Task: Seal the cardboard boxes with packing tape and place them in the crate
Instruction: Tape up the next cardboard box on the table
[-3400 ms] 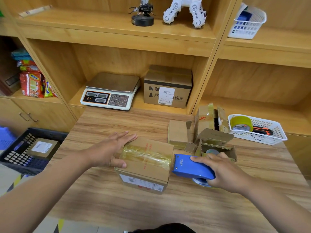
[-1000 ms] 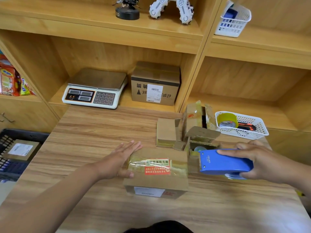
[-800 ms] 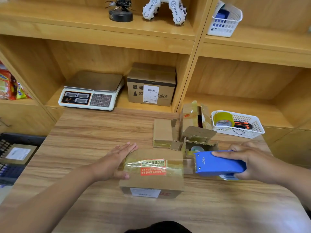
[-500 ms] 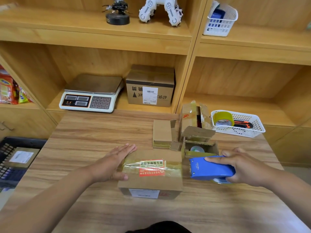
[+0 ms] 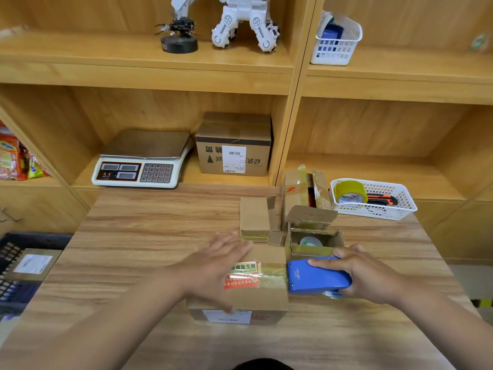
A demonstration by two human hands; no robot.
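- The crate (image 5: 8,252), left of the tabletop (image 5: 149,236), already holds one labelled box (image 5: 32,264).
- The left hand (image 5: 210,271) has been slid further onto the cardboard box (image 5: 256,297) near the tabletop's front edge, its grip spread flat.
- The blue tape dispenser (image 5: 314,276), clasped in the grip of the right hand (image 5: 370,276), has been brought back against the box's right edge; cutting is probably next.

Head camera (seemingly close) looks down at table (image 5: 160,236).

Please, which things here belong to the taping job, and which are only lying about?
For the job: cardboard box under the left hand; blue tape dispenser in the right hand; open box behind it; crate.
Lying about: scale; shelf box; white basket holding a tape roll; white robot model.
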